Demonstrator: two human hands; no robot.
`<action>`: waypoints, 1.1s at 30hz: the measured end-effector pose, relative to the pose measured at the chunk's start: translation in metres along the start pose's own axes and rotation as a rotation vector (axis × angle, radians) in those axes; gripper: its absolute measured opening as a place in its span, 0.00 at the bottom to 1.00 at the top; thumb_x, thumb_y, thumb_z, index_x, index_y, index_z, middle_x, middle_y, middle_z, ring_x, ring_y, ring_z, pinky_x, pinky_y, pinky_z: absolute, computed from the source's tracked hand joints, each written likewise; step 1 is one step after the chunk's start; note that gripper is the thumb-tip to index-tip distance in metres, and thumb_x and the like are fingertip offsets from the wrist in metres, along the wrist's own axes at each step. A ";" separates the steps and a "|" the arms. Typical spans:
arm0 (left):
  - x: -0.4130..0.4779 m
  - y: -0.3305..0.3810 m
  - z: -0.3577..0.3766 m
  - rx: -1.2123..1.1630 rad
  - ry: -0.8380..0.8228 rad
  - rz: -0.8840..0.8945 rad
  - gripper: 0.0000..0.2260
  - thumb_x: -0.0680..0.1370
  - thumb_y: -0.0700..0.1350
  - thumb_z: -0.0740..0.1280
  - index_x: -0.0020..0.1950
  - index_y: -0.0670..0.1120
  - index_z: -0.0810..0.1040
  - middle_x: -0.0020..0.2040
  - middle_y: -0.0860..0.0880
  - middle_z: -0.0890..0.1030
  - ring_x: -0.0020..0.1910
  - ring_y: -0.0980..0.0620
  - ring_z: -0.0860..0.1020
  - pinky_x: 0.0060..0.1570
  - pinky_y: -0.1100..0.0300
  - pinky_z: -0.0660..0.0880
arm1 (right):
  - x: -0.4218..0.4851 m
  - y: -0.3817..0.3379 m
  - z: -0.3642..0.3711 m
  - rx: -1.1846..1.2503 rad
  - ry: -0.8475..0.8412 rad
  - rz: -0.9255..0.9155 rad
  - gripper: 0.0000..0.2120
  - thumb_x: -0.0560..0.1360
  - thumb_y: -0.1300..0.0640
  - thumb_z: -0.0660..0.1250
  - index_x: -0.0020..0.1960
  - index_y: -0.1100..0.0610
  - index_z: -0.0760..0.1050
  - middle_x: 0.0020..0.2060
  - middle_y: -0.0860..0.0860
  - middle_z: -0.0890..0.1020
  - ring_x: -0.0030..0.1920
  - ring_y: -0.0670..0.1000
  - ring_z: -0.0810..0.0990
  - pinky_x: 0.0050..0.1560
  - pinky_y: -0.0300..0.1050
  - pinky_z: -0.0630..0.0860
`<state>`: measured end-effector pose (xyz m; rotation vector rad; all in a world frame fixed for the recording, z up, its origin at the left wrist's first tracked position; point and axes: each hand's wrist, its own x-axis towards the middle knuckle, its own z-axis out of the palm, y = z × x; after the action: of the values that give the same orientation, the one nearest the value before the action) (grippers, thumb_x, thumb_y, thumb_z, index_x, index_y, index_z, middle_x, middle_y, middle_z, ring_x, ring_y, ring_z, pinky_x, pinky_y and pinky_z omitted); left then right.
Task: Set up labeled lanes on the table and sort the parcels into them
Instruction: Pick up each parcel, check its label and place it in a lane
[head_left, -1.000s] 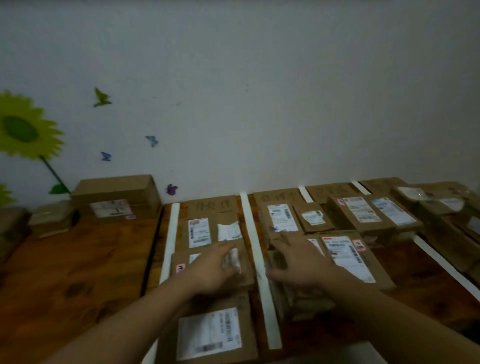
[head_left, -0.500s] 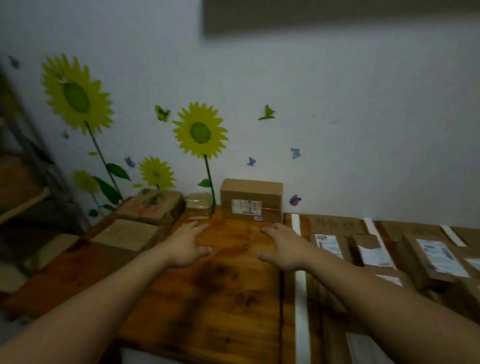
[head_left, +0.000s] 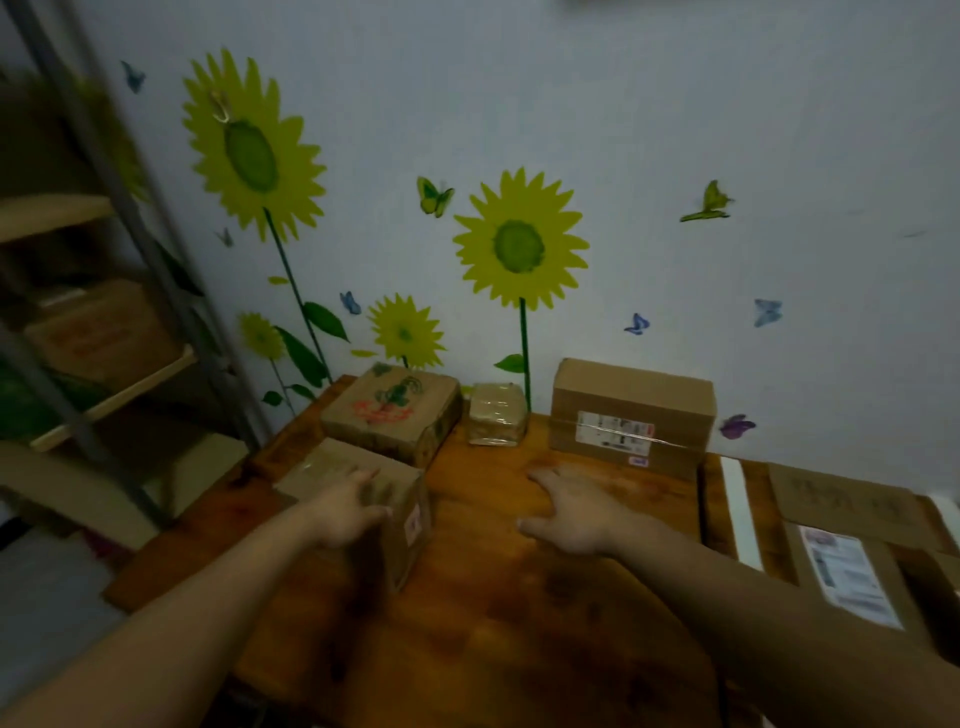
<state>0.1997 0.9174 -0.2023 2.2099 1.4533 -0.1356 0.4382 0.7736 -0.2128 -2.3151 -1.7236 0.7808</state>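
We fetch next box (head_left: 322, 470), lower left: left hand (head_left: 348, 512) flat atop, right hand (head_left: 576, 512) spread, empty. Next: grip sides.

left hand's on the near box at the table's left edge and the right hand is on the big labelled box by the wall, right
Half right. In the head view the right hand is over the bare table, short of the big labelled box and apart from it. The left hand is on the near box, as said.
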 end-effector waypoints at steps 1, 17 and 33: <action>0.011 -0.007 -0.002 0.011 0.005 -0.029 0.32 0.78 0.54 0.65 0.78 0.49 0.54 0.78 0.47 0.52 0.76 0.45 0.56 0.71 0.53 0.59 | 0.016 -0.005 0.004 0.029 -0.017 -0.002 0.37 0.75 0.38 0.63 0.77 0.48 0.53 0.75 0.52 0.58 0.74 0.55 0.59 0.72 0.52 0.61; 0.113 -0.109 -0.033 -0.386 -0.105 -0.162 0.26 0.77 0.48 0.67 0.72 0.45 0.64 0.67 0.42 0.72 0.65 0.43 0.72 0.62 0.51 0.70 | 0.117 -0.137 0.091 0.866 -0.081 0.280 0.23 0.80 0.49 0.60 0.73 0.53 0.63 0.68 0.51 0.72 0.65 0.52 0.73 0.56 0.42 0.72; 0.059 -0.072 -0.025 -1.041 -0.388 -0.052 0.11 0.81 0.57 0.56 0.52 0.52 0.73 0.49 0.48 0.78 0.45 0.48 0.76 0.43 0.48 0.76 | 0.021 -0.132 0.077 1.200 0.561 0.557 0.16 0.72 0.42 0.68 0.51 0.53 0.76 0.51 0.54 0.80 0.52 0.55 0.79 0.59 0.58 0.75</action>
<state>0.1563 1.0008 -0.2252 1.2103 1.0044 0.1459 0.2923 0.8221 -0.2300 -1.7733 -0.1725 0.7837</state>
